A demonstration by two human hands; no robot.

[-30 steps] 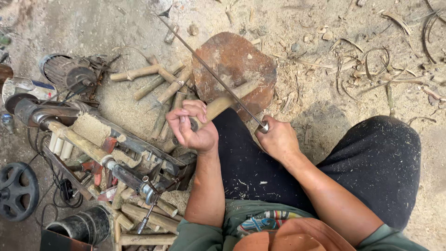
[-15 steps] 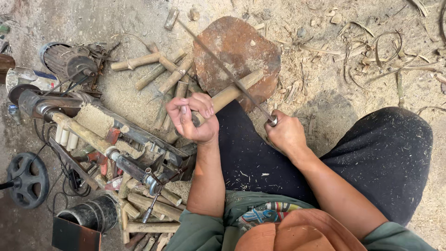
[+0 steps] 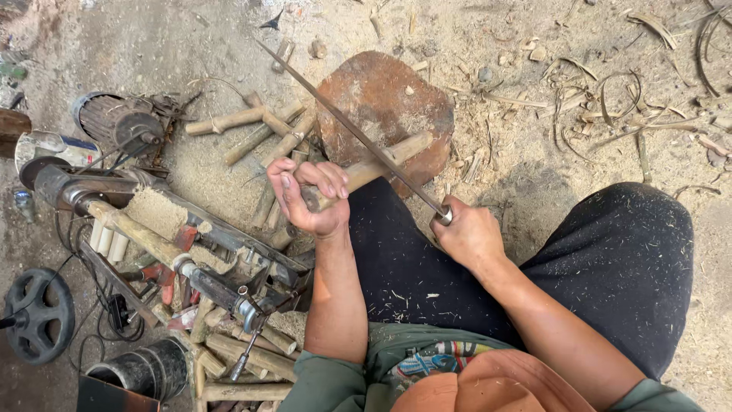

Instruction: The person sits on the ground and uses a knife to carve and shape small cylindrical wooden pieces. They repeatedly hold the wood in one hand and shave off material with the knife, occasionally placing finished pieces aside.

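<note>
Closest to the camera are an orange cap brim (image 3: 496, 385) and black trousers (image 3: 610, 267) of the seated person, with both forearms reaching forward over the lap. The left hand (image 3: 309, 198) is curled tight around the near end of a bamboo stick (image 3: 381, 162), palm turned up, fingers wrapped over it. The right hand (image 3: 467, 233) is closed in a fist on the handle of a long thin blade (image 3: 354, 133), which runs up and to the left from the fist and crosses over the stick about midway along it. The stick's far end rests on a rounded reddish-brown block (image 3: 389, 107) set in the dirt just past the knees. Judging from this, the trimming of this stick is under way and not finished: its visible surface looks pale and fairly even, but whether the blade is biting or only laid across cannot be told. Left of the block lies a loose heap of bamboo pieces (image 3: 259, 126), apparently waiting, and more cut lengths are stacked low at the left (image 3: 244, 351). Beside them sits a small lathe-like machine (image 3: 152, 229) dusted with sawdust, with a black wheel (image 3: 38, 313) at the far left. Further out, curled shavings (image 3: 610, 99) are scattered across the sandy ground (image 3: 534, 38), suggesting a good deal of cutting is already done
</note>
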